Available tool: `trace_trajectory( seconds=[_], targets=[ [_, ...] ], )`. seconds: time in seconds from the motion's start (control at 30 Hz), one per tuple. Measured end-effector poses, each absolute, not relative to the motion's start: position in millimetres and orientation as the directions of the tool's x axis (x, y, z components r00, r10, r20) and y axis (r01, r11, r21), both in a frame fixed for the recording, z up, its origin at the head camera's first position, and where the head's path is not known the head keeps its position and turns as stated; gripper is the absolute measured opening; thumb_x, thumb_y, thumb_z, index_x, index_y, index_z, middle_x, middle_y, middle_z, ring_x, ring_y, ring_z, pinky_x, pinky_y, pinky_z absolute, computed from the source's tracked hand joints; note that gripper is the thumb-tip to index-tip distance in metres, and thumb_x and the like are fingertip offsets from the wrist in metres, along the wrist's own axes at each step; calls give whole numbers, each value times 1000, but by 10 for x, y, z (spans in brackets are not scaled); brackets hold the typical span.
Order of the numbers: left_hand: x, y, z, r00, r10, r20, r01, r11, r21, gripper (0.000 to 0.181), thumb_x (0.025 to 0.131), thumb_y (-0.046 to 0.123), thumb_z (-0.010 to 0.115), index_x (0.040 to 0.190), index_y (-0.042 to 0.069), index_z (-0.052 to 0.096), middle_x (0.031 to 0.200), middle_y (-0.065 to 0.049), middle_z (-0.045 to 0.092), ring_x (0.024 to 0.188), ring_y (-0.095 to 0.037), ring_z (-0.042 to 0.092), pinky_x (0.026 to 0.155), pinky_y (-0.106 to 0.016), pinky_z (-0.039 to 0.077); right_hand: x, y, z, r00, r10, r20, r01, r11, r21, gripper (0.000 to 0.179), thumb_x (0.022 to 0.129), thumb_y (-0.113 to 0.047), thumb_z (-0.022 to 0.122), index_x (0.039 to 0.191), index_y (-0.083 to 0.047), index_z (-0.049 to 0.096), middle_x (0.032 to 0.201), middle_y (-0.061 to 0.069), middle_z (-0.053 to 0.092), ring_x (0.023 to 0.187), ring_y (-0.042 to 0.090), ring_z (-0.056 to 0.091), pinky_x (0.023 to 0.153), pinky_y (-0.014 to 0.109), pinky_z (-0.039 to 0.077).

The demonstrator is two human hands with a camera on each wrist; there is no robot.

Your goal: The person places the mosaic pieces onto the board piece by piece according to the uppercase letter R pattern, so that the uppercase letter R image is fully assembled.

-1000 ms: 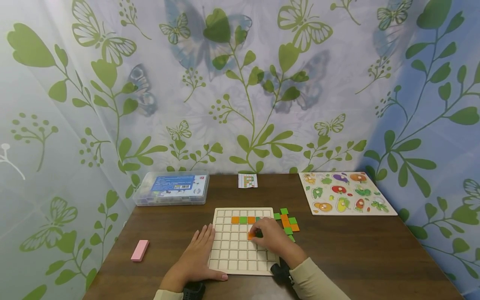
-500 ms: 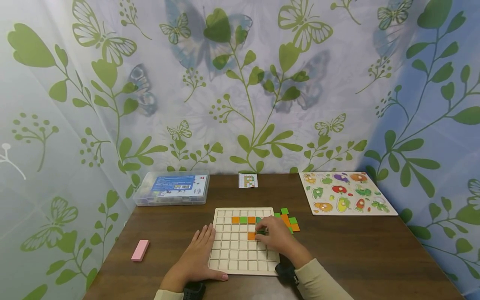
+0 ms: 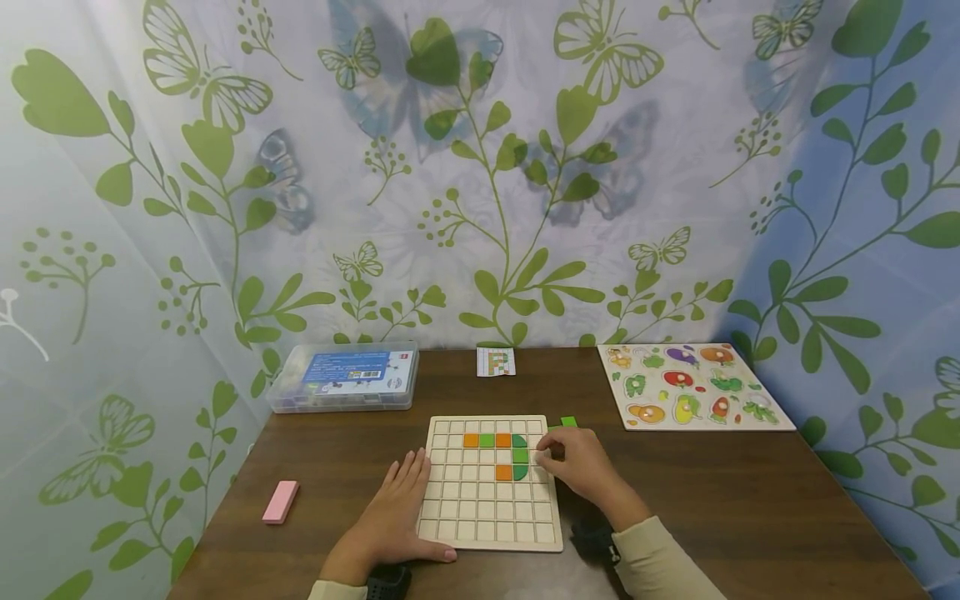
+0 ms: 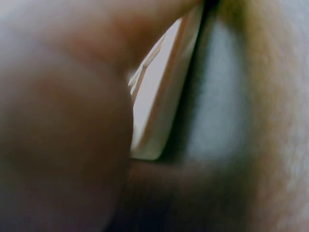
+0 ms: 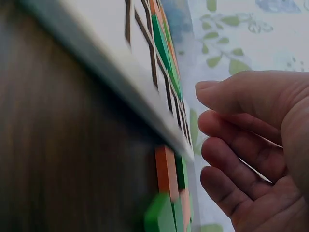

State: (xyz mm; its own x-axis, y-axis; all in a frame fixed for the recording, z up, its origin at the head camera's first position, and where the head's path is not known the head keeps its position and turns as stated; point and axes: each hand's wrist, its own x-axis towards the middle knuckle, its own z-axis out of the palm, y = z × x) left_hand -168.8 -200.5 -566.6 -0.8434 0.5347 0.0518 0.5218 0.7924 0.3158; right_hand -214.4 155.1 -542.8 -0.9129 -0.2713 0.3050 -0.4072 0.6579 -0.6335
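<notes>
A pale wooden grid board (image 3: 476, 508) lies flat on the table. Set in its cells are an orange square tile (image 3: 504, 472), a green square tile (image 3: 520, 456), a dark green rounded tile (image 3: 519, 472) and several more, forming a hook shape. My left hand (image 3: 397, 508) lies with fingers straight along the board's left side, thumb at its near corner. Over the right edge hovers my right hand (image 3: 581, 460), fingers loosely bent and nothing held, as the right wrist view confirms. Beneath it loose orange tiles (image 5: 166, 171) and green tiles (image 5: 160, 212) lie beside the board, mostly hidden in the head view.
Behind the board lies a small printed pattern card (image 3: 496, 362). A clear plastic case (image 3: 345, 377) stands at the back left, a vegetable puzzle board (image 3: 697, 387) at the back right. A pink block (image 3: 281, 502) lies left of my left hand. A patterned curtain (image 3: 480, 167) hangs behind.
My right hand has drawn back rightward from the orange tile to the board's right edge, uncovering the green square and dark green rounded tiles. The left hand has stayed still.
</notes>
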Motion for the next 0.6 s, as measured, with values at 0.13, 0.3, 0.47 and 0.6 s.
trace_trajectory(
  seconds=[0.13,0.3,0.47,0.6],
  targets=[
    [-1685,-2003,-5666,-841,537,59,526,789,317,144,71,93,66,162,-11,24,168,-28,21,156,-43,16,123,-60,15,-2193,1686,-5437,-930,-211,301,-360,685,-633,14,85,-5,89,93,-12,80,93,-3,71,83,18,66,73,39,58],
    [-1682,-2001,-5666,-839,539,78,532,782,324,144,71,92,67,161,-12,25,168,-29,21,155,-44,17,122,-62,17,-2285,1860,-5467,-929,-168,329,-347,702,-621,16,84,-5,90,94,-10,80,94,0,72,88,24,68,77,44,58],
    [-1682,-2006,-5668,-842,535,69,525,784,331,144,71,92,67,162,-11,23,169,-28,20,156,-43,15,122,-61,15,-2396,2005,-5499,-948,-127,292,-291,716,-634,14,87,-7,88,97,-8,78,97,3,72,91,25,68,83,48,58],
    [-1683,-2007,-5658,-847,531,42,512,791,336,145,71,93,66,163,-9,21,170,-26,18,157,-41,12,124,-59,11,-2475,2078,-5517,-963,-97,253,-242,726,-644,16,88,-10,87,101,-5,78,103,6,69,93,27,67,84,50,57]
  ],
)
